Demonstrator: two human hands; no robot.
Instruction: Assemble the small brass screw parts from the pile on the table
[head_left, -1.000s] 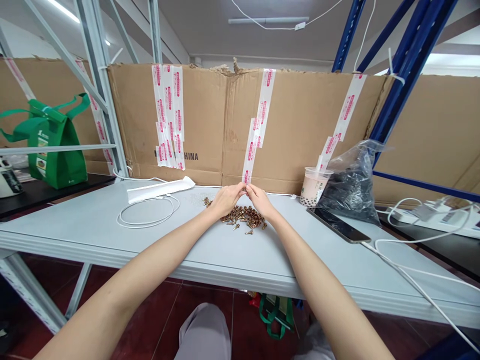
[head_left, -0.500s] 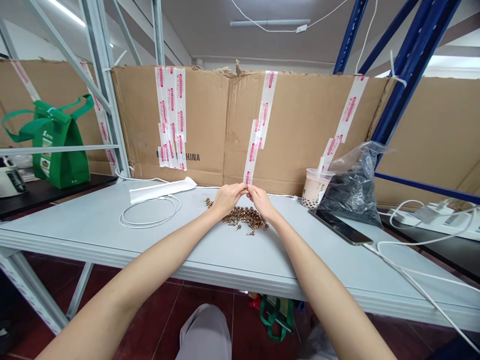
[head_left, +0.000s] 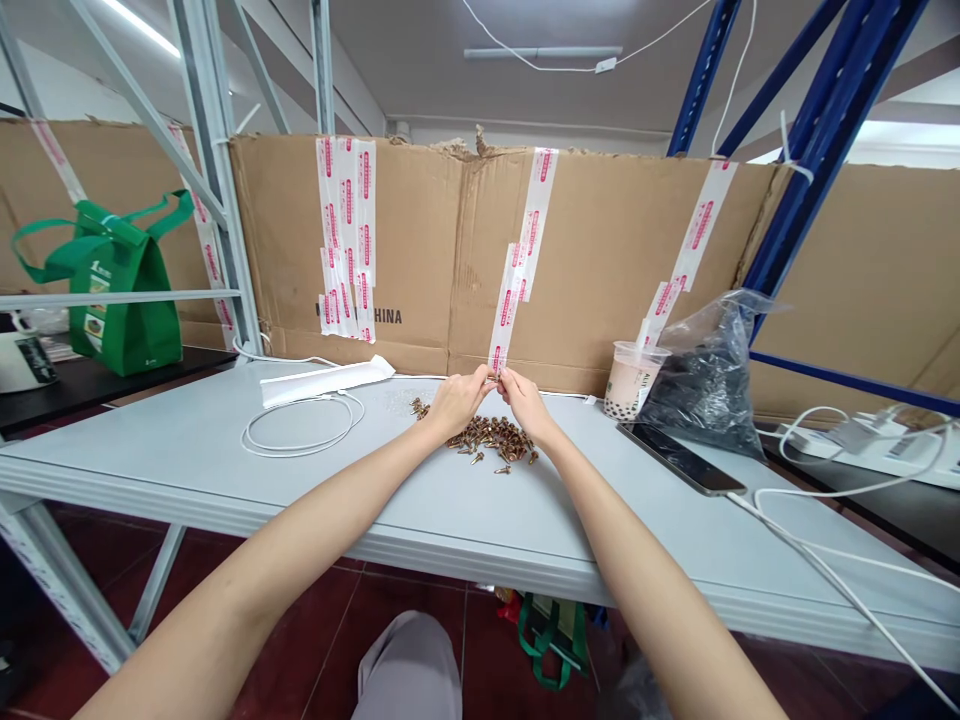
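My left hand [head_left: 459, 402] and my right hand [head_left: 523, 402] meet above the back of a heap of small brass-coloured screws [head_left: 495, 437] on the grey table. Both are closed, with thumbs and fingers pinched together and the fingertips almost touching. A tiny dark bit shows between the fingertips, too small to name. Parts of the heap are hidden behind my hands. A few screws lie loose in front of it, and a small cluster [head_left: 418, 407] sits left of my left hand, by a patch of tiny clear pieces.
Left of my hands are a folded white paper strip [head_left: 326, 381] and a coiled white cable [head_left: 300, 450]. To the right are a drink cup [head_left: 628, 385], a phone [head_left: 682, 460] with its cable, and a clear bag of dark material [head_left: 709, 395]. Taped cardboard [head_left: 412, 240] stands behind.
The fingertips have parted slightly, and a tiny dark bit shows between them. My hands stay in the same place above the screws. The view has shifted slightly.
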